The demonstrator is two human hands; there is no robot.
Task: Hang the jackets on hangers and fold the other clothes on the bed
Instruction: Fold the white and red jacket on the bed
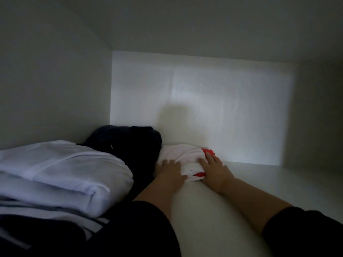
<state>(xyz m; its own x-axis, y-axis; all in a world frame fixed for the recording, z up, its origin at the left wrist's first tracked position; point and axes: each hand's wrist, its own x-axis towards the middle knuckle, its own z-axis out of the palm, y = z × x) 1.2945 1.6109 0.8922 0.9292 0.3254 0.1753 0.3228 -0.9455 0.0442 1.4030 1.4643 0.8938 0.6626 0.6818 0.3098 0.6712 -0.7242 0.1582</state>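
Two hands: both of mine reach into a white compartment and lie on the same folded garment.
Left hand: my left hand lies flat on the near left part of the white and red garment, fingers straight and spread, curled round nothing.
Right hand: my right hand lies palm down on its right side, fingers straight and close together, tips reaching the red patch at the far right edge.
Task garment: it is folded small and sits on the shelf floor near the back wall. It is white on top, with red showing at its right end and at its near edge between my hands.
Dark garment: the dark garment lies just left of it, touching its left edge, bunched toward the back left corner.
Stack: the white folded garment lies nearer me on the left, on top of a striped piece. There is more dark cloth under that, too dim and blurred for me to tell what it is.
Sleeves: my left sleeve and right sleeve are black and end above the forearm, which is bare on both sides.
Light: the back wall is lit brightly, and the side walls and the ceiling of the compartment are in shade.
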